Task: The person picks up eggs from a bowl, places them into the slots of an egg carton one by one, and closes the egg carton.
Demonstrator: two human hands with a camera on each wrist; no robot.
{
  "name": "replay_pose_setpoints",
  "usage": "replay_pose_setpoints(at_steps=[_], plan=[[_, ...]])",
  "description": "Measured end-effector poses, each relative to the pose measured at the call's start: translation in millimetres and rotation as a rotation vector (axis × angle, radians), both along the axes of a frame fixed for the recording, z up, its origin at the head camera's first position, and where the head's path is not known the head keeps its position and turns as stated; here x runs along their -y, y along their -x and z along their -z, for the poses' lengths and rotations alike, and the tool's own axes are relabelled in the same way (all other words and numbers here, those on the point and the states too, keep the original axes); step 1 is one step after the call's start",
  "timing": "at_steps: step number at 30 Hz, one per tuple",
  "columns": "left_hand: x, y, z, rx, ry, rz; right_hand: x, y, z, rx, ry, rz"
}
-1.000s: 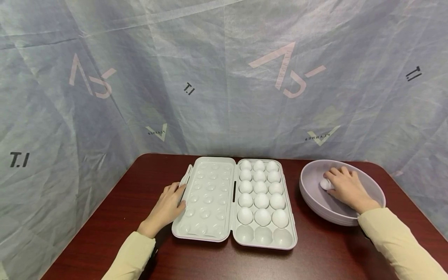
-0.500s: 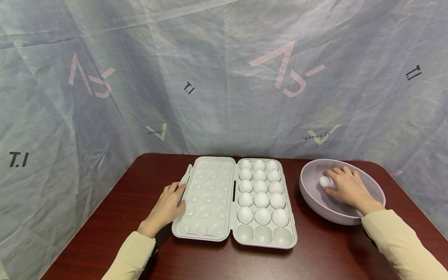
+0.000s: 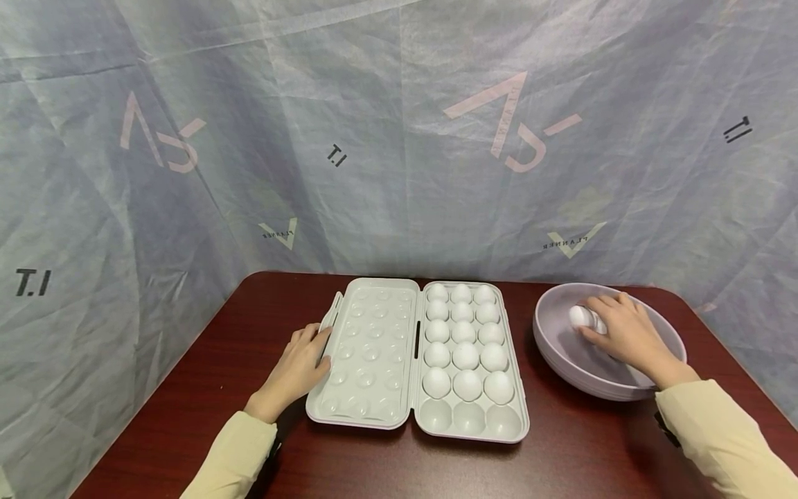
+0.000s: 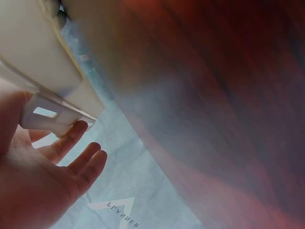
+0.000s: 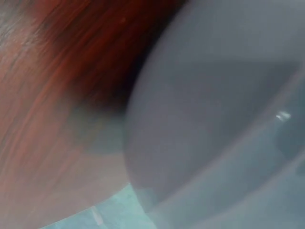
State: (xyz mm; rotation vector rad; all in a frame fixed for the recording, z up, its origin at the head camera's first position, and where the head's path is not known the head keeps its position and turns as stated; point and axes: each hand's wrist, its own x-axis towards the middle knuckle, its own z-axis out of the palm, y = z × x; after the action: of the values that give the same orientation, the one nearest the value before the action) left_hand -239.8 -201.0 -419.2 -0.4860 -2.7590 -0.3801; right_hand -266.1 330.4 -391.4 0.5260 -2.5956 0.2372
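An open pale egg carton lies mid-table, its empty lid (image 3: 370,350) on the left. Its tray (image 3: 469,419) on the right holds several white eggs (image 3: 464,355), and the front row of cups is empty. My left hand (image 3: 305,357) rests with straight fingers against the lid's left edge. In the left wrist view those fingers (image 4: 71,143) lie beside the carton's latch tab (image 4: 50,114). My right hand (image 3: 614,326) is inside the lavender bowl (image 3: 555,350) and pinches a white egg (image 3: 580,316) a little above the bowl's floor.
The dark red table (image 3: 206,388) ends at a crinkled blue-grey printed backdrop (image 3: 399,152) right behind the carton and bowl. The right wrist view is blurred and shows only the bowl's wall (image 5: 214,119) and the table top (image 5: 43,109).
My right hand has closed on the egg and raised it slightly toward the bowl's far side. The left hand and carton have stayed put.
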Motion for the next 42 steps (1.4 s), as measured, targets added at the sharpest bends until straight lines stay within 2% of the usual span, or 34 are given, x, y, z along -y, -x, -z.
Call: replay_pose_setpoints(at_steps=[9,14,19,26,42], plan=[[0.3,0.5,0.7,-0.009,0.005,-0.001,16.0,-6.8,-16.5,-0.083,0.065,-0.057],[0.5,1.3,1.0,-0.015,0.001,0.0,32.4,-10.7,-25.8,-0.138,0.1,-0.129],[0.3,1.5,1.2,-0.011,0.001,-0.001,51.6,-14.6,-30.1,-0.146,0.137,-0.206],[0.2,1.3,1.3,-0.009,0.01,-0.003,78.3,-23.2,-27.7,-0.141,0.15,-0.286],[-0.1,1.0,2.3,-0.01,0.004,-0.006,131.5,-43.4,-8.8,-0.162,0.099,-0.486]])
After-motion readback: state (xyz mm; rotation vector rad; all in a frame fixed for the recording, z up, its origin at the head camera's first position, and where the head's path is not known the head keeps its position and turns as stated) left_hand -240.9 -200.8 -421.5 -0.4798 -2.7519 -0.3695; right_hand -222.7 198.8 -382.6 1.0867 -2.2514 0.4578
